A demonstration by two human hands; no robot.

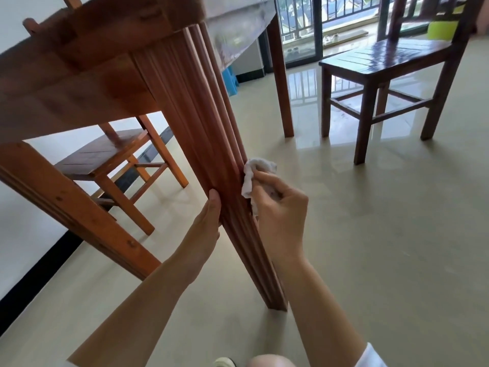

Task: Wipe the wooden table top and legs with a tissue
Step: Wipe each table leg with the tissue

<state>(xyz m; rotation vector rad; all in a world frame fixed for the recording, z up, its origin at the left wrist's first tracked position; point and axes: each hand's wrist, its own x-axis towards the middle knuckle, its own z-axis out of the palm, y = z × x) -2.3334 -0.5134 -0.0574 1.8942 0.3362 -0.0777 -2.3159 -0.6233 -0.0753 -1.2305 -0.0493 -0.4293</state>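
Leg-wiping looks midway: right hand (279,211) clutches a crumpled white tissue (258,168) against the grooved reddish wooden table leg (206,123), left hand (209,219) flat on it; lower stretch seemingly remains

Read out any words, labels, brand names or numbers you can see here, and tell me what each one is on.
None: no readable word, label, number or sign shows on the table leg, the tissue, the dark chair, the green container or the blue object under the table.
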